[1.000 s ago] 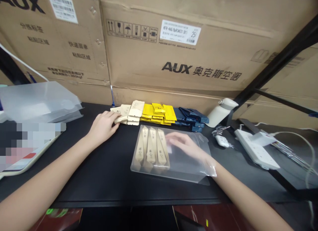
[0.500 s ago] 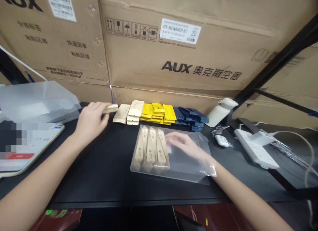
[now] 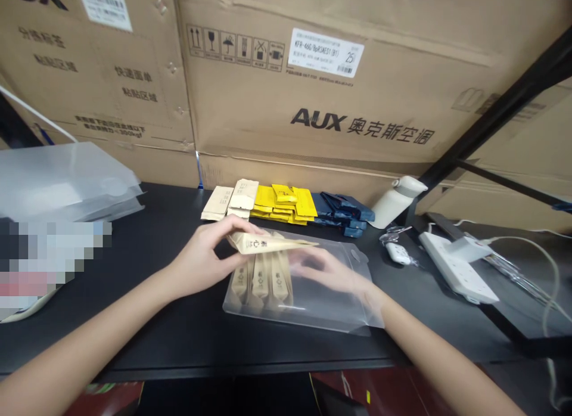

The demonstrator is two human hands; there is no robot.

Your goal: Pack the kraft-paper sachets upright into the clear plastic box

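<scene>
My left hand (image 3: pixel 208 255) pinches a beige paper sachet (image 3: pixel 268 244) at one end, holding it on edge over a clear plastic box (image 3: pixel 330 313). Three similar beige sachets (image 3: pixel 260 282) stand in a row in the left part of that box, their printed sides showing. My right hand (image 3: pixel 333 270) reaches into the box through its right end and is seen through the plastic. Its fingers are stretched leftward, close to the sachets; whether they touch cannot be made out, and the tips are partly hidden behind the held sachet.
Behind the box lie stacks of beige packets (image 3: pixel 242 195), yellow packets (image 3: pixel 286 202) and dark blue packets (image 3: pixel 342 208). A white bottle (image 3: pixel 397 202), keys (image 3: pixel 397 252) and a power strip (image 3: pixel 458 267) stand to the right. Clear plastic sheets (image 3: pixel 67 177) lie left, and large cartons (image 3: pixel 250 118) close off the back.
My left hand has come from beside the beige stack to over the box, carrying the sachet rightward. The box has shifted slightly left; my right hand stays inside it.
</scene>
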